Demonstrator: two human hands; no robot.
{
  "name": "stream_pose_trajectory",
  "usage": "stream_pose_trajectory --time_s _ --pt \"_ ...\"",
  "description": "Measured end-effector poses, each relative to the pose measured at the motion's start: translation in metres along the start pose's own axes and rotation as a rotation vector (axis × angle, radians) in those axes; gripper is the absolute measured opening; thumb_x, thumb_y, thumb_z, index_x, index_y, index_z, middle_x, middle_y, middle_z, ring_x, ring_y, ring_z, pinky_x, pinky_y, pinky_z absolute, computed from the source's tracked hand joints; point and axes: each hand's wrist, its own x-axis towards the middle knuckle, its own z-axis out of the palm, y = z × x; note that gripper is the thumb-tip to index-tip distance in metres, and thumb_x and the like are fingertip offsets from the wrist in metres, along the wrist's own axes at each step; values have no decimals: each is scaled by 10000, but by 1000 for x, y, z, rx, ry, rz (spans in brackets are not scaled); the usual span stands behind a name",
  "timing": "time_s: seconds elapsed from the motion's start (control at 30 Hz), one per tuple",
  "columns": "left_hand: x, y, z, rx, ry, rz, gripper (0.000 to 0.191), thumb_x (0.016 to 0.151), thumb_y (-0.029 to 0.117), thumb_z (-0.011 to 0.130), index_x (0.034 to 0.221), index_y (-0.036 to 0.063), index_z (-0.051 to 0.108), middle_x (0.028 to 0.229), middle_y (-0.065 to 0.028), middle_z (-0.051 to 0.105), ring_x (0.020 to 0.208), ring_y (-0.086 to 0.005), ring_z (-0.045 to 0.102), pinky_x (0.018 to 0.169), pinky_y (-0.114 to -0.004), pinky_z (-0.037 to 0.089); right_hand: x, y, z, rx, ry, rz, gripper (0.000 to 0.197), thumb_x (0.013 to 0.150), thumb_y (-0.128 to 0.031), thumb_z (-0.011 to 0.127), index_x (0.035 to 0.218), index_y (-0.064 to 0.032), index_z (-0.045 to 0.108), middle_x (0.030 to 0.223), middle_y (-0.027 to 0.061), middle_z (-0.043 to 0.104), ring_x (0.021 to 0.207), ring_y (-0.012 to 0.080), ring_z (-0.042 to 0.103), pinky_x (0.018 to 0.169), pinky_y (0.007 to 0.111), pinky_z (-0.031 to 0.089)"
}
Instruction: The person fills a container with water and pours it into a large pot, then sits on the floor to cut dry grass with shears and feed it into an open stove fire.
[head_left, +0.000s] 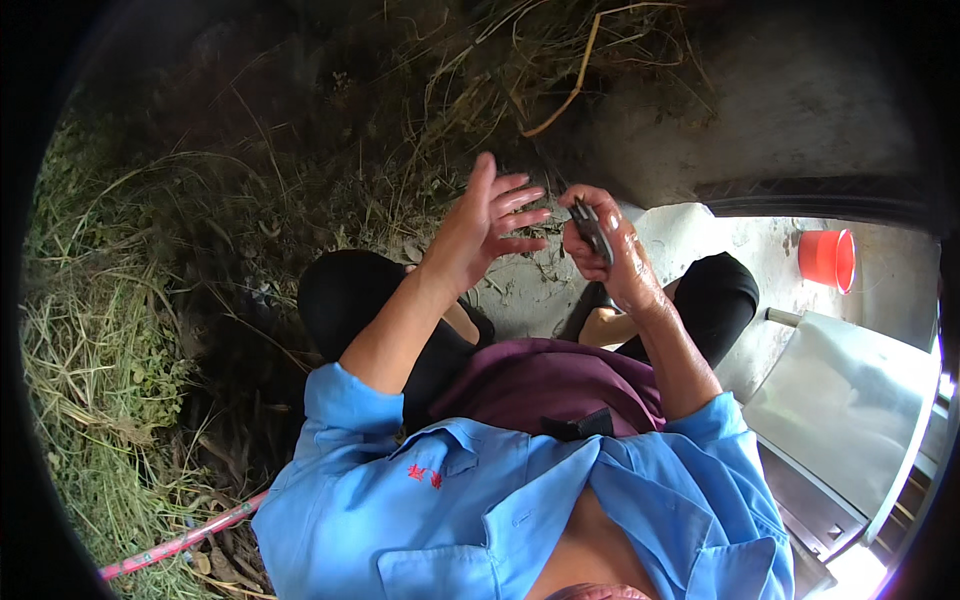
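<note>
My left hand (502, 217) is raised in front of me, palm turned to the right, its fingers spread with nothing between them. Just right of it, my right hand (611, 240) is curled around a small dark and silvery metal tool (591, 231); its exact kind cannot be told. The skin of the right hand and forearm looks wet. Both hands are apart from each other, above the floor between my bent knees. Fingers and palm partly hide the tool.
Cut grass and stalks (105, 352) lie in heaps left and ahead. A pink pole (187, 538) is at lower left. On the right are a red bucket (821, 259), a metal-sided piece of equipment (847, 397) and a dark ridged edge (810, 199) above the bucket.
</note>
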Motion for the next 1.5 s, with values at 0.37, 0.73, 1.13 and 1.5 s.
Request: stream_pose_trajectory --time_s 0.37,0.73,1.13,1.5 --pt "23 -19 15 209 -344 193 619 786 51 499 1275 6 122 1289 -141 251 1175 -222 288 893 -334 367 -18 -10 -8 -29 -3 43 283 743 -120 460 1021 -83 419 620 -46 368 538 35 317 465 171 250" --pt "18 -36 42 218 -771 237 878 686 -13 513 1307 208 -67 1358 -111 82 1255 -210 84 938 -375 257 -56 -2 -14 281 141 -80 187 725 -71 478 879 -81 372 649 -2 397 488 35 304 434 172 235" --pt "-12 -45 60 455 -942 335 1016 671 129 566 1176 39 -311 1325 -244 -4 1205 -291 206 941 -382 280 -99 -7 -13 805 68 -65 260 696 -59 557 816 -143 342 639 54 367 482 77 309 401 203 255" --pt "50 -43 64 616 -502 451 864 777 128 542 1267 75 -167 1328 -190 117 1213 -241 208 945 -364 257 3 45 -54 1443 -350 -249 224 627 -38 509 760 -132 356 592 24 318 458 99 264 335 202 223"
